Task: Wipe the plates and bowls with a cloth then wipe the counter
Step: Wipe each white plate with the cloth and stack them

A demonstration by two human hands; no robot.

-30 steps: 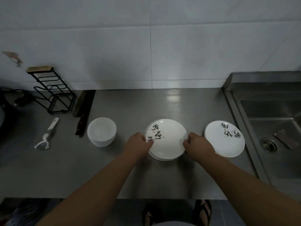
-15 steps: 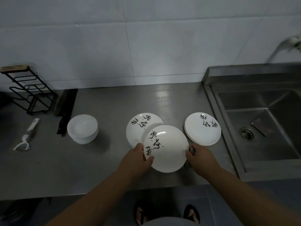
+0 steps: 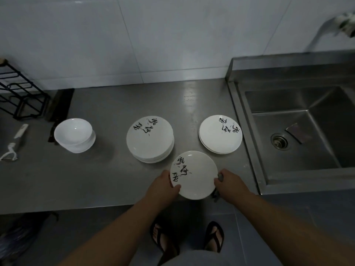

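Head view: decorated plate (image 3: 194, 175), level, just nearer than the middle plate stack (image 3: 149, 139), left hand (image 3: 163, 187) gripping its left rim, right hand (image 3: 230, 183) gripping its right rim, apparently with a grey cloth (image 3: 220, 177).

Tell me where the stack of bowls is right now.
In the head view the stack of bowls stands on the left of the counter, between the white peeler and the middle pile of plates.

counter (image 3: 96, 179): brushed steel, dull sheen | held plate (image 3: 194, 175): glossy white ceramic | wall tiles (image 3: 172, 45): smooth, glossy
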